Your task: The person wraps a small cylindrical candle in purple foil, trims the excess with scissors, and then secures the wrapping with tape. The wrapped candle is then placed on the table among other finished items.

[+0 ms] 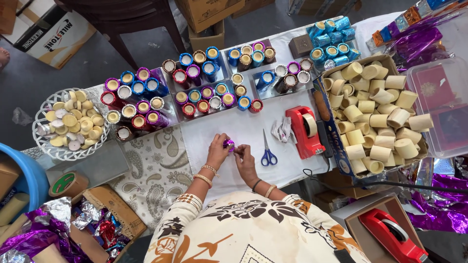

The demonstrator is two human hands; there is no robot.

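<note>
On the white table (243, 131) before us, our left hand (218, 150) and right hand (245, 158) pinch a small purple foil-wrapped cylinder (229, 144) between closed fingertips, blue-handled scissors (267, 152) just beside, red tape dispenser (304, 130) near.

Two hands work at the near edge of the tabletop (243, 131): the left hand (218, 150) and the right hand (243, 158), with one purple foil-wrapped cup (229, 144) between them. One pair of blue-handled scissors (267, 155) lies just right of them. Two red tape dispensers show: one (304, 130) on the tabletop, one (392, 236) in a box at the lower right. One cardboard box (336, 141) at the right edge holds too many bare cream cups to count surely. One white basket (48, 146) at the left edge holds a heap of small discs. One roll of brown tape (68, 184) sits below it. The foil-wrapped cups along the far edge stand in several trays, too many to count exactly.
</note>
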